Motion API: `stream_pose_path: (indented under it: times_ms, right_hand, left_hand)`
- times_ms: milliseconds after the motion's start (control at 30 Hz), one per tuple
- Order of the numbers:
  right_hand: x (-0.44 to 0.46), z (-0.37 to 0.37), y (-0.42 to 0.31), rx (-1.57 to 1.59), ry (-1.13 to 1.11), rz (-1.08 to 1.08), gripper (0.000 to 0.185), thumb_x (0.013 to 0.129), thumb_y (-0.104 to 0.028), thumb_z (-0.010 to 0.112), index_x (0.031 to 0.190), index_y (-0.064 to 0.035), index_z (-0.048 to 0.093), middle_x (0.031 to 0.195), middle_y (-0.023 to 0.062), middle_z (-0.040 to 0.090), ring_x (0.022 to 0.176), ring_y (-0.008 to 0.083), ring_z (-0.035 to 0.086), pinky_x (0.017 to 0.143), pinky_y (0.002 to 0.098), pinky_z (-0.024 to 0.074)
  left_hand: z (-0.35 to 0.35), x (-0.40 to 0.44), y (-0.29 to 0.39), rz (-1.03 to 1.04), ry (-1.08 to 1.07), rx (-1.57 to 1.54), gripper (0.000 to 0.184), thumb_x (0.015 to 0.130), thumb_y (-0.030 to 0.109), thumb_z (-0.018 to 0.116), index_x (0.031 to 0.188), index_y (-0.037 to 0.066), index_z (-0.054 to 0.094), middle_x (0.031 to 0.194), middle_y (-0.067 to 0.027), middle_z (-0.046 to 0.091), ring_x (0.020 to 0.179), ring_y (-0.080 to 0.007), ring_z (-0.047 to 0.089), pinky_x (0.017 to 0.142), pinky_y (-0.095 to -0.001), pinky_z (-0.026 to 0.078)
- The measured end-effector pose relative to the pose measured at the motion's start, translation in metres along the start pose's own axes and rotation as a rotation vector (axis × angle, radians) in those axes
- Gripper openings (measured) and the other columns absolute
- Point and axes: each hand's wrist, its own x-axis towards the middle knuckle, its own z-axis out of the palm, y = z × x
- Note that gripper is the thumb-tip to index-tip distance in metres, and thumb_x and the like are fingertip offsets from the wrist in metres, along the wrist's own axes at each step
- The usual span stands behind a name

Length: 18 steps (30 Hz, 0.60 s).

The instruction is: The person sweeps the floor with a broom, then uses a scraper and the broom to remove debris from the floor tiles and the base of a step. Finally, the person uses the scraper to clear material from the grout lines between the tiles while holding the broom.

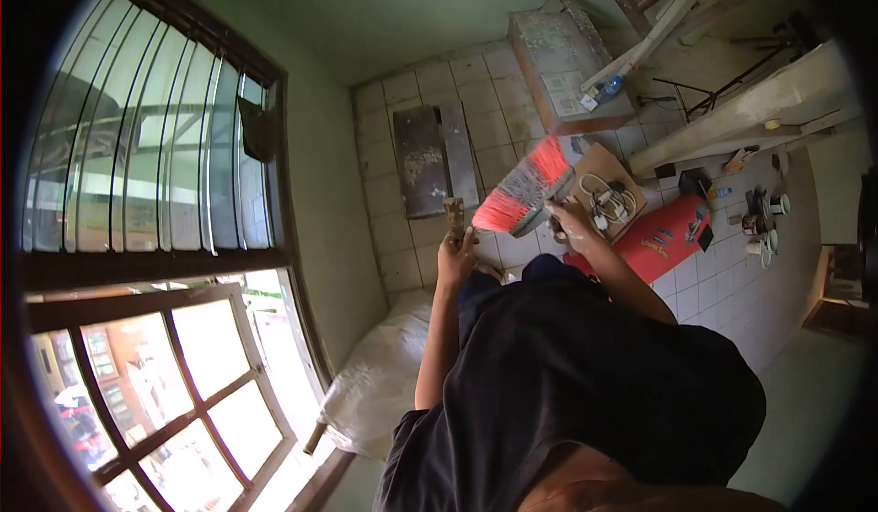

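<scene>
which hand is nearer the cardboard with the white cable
Right. The right hand, gripping the broom head, appears right beside the cardboard; the left hand is farther away, toward the window.

Coarse matt bristles [523,186], plastic-looking broom base [550,205]

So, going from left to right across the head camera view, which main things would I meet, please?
Barred window → left hand → red-and-grey broom head → red panel with lettering → cluster of small containers.

Red-and-grey broom bristles [526,187], black shirt [585,375], pale green wall [334,165], white tiles [380,174]
</scene>
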Motion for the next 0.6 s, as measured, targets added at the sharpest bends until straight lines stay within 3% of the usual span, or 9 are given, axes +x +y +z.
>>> stream_pose_path:
  times_ms: [167, 233, 367, 433, 600]
  right_hand:
    - [0.03, 0.013, -0.03, 0.214, -0.057, 0.127, 0.024, 0.095, -0.03, 0.061, 0.089, -0.0077, 0.057, 0.076, 0.008, 0.063, 0.055, 0.0132, 0.056, 0.043, 0.0239, 0.0368]
    - [0.043, 0.014, -0.049, 0.281, -0.117, 0.14, 0.019, 0.096, -0.03, 0.059, 0.096, -0.0109, 0.058, 0.08, 0.0073, 0.063, 0.06, 0.0127, 0.055, 0.049, 0.0244, 0.0396]
    - [0.085, 0.016, -0.065, 0.444, -0.152, 0.164, 0.017, 0.097, -0.029, 0.058, 0.101, -0.0118, 0.059, 0.082, 0.0061, 0.063, 0.061, 0.0121, 0.053, 0.053, 0.0243, 0.041]
    - [0.123, 0.014, -0.079, 0.476, -0.146, 0.154, 0.017, 0.097, -0.028, 0.058, 0.099, -0.0115, 0.059, 0.08, 0.0056, 0.063, 0.06, 0.012, 0.052, 0.053, 0.0244, 0.0411]
    - [0.251, -0.001, -0.142, 0.551, -0.208, 0.09, 0.019, 0.097, -0.029, 0.059, 0.092, -0.0106, 0.061, 0.075, 0.0045, 0.062, 0.058, 0.0122, 0.054, 0.053, 0.0243, 0.0423]
  left_hand:
    - [-0.032, 0.062, 0.046, 0.052, -0.059, 0.182, 0.036, 0.094, 0.037, 0.061, 0.096, 0.001, 0.066, 0.077, -0.0106, 0.069, 0.058, -0.0174, 0.061, 0.055, -0.034, 0.048]
    - [-0.031, 0.084, 0.074, -0.024, -0.072, 0.149, 0.041, 0.096, 0.038, 0.058, 0.088, -0.002, 0.064, 0.064, -0.0075, 0.06, 0.05, -0.0126, 0.054, 0.047, -0.0308, 0.044]
    - [-0.032, 0.144, 0.088, 0.024, -0.079, 0.157, 0.041, 0.096, 0.039, 0.059, 0.087, -0.001, 0.065, 0.062, -0.0059, 0.058, 0.05, -0.0123, 0.055, 0.047, -0.0302, 0.043]
    - [-0.03, 0.18, 0.109, -0.063, -0.114, 0.258, 0.042, 0.093, 0.039, 0.06, 0.092, -0.002, 0.066, 0.072, -0.0148, 0.066, 0.06, -0.0222, 0.064, 0.061, -0.0372, 0.049]
    - [-0.008, 0.291, 0.168, -0.014, -0.115, 0.357, 0.043, 0.093, 0.04, 0.059, 0.088, -0.002, 0.067, 0.069, -0.015, 0.065, 0.061, -0.0251, 0.065, 0.062, -0.0386, 0.049]
